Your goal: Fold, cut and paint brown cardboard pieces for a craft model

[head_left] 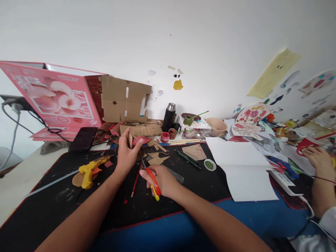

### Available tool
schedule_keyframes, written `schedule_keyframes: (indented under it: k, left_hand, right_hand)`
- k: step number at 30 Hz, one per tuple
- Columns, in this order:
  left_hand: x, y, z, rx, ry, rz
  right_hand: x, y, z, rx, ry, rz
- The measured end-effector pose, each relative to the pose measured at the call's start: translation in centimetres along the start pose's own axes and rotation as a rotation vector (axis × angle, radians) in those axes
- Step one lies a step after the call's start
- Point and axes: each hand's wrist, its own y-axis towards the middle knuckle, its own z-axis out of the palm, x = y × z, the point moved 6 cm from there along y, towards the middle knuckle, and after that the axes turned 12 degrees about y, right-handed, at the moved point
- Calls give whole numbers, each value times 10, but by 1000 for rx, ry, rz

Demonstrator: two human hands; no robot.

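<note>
Right hand (pixel 162 179) closed round scissors with orange-red and yellow plastic handles (pixel 156 183); fingers curled at the loops. Scissors sit on the inner, left side of that hand, blades projecting past the thumb, yellow loop hanging below the fingers. Long axis diagonal: handles toward the wearer and right, blades angled away and up-left to the space beside the left hand. Tips hard to make out against the dark scraps; can't tell if the blades touch anything.

Left hand (pixel 126 151) half-curled, thumb apart from the fingers, a small narrow brown cardboard piece (pixel 130 139) upright at the fingers; can't tell how firm the hold is. Piece lies in the thumb-finger gap, long axis roughly vertical, beyond and left of the scissors.

Both hands over black mat with red edging (pixel 199 187). Flat tan cardboard offcuts (pixel 157 160) just right of the left hand. Red pencil (pixel 135 183) on the mat between the forearms, slanting away. Yellow glue gun (pixel 89 173) left of the left forearm, nozzle pointing right and away. Folded white paper sheet (pixel 249 171) right of the mat's middle. Far right, another person's hand (pixel 319 159) at a red object, details unclear.
</note>
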Motion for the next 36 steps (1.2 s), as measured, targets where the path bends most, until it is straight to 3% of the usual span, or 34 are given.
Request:
schedule_keyframes:
  k: [36]
  left_hand:
    - [-2,0,0,-5,-11,32]
  right_hand:
    - [2,3,1,-49,-132,16]
